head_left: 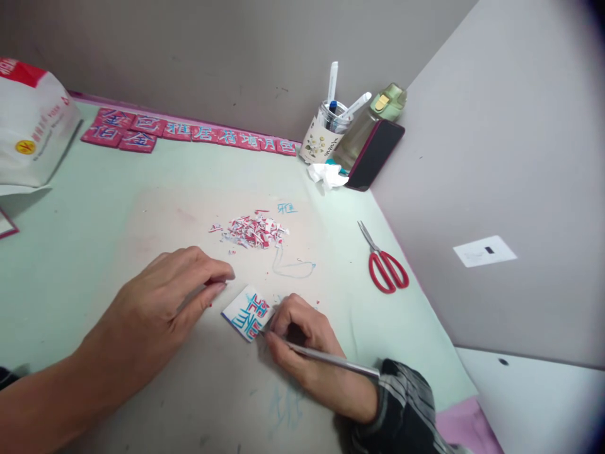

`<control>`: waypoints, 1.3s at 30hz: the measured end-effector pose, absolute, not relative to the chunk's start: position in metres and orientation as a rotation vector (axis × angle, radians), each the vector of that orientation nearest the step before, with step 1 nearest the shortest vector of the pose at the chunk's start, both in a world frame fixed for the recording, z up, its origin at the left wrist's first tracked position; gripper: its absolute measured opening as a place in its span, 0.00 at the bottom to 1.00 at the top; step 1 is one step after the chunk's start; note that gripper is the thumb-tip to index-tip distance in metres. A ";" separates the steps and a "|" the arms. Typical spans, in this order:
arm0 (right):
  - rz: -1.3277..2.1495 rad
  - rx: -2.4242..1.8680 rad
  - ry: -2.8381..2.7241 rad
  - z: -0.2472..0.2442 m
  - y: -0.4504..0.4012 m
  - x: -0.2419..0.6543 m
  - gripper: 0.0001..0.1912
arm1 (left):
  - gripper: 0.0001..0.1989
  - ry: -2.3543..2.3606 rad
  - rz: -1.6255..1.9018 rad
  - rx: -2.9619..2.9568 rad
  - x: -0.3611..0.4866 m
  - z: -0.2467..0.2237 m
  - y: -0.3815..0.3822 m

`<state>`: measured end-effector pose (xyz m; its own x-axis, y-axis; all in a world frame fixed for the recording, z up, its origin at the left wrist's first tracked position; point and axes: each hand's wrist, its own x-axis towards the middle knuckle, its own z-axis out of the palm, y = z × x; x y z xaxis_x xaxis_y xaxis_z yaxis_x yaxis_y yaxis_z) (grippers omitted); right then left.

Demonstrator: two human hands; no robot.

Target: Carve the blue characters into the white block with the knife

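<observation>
My right hand point(307, 337) grips a slim metal-handled carving knife point(335, 360), its working end at the lower right edge of a small square carving block point(248, 313). The block has a white face with blue characters, and some cut areas show red. Just left of the block, my left hand point(177, 296) hovers apart from it, thumb and forefinger tips brought together. Anything between those tips is too small to make out. Beyond both hands lies a heap of red and white shavings point(255, 230).
Finished red tiles with blue characters point(203, 133) line the back edge. Red-handled scissors point(385, 268) lie at right. Behind them are a phone point(375, 154), a green bottle point(390, 101), a pen jar point(319, 135) and crumpled tissue point(327, 176). A white bag point(35, 126) stands left.
</observation>
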<state>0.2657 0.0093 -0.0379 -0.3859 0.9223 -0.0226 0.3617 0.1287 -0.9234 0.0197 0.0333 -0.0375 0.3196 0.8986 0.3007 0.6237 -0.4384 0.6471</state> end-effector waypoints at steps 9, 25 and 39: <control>1.267 -1.213 -1.819 -0.039 0.009 0.267 0.10 | 0.26 1.063 0.678 2.279 0.035 -0.053 0.020; 1.149 -1.280 -1.880 -0.030 0.002 0.263 0.11 | 0.24 1.228 0.718 2.442 0.041 -0.065 0.016; 1.137 -1.250 -1.949 -0.029 0.000 0.265 0.10 | 0.23 1.259 0.738 2.401 0.043 -0.063 0.016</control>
<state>0.2648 -0.0004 -0.0292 -0.4130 0.9107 0.0079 0.4412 0.2077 -0.8731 0.0427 0.0157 -0.0626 0.4749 0.8307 0.2907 0.6593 -0.5546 0.5077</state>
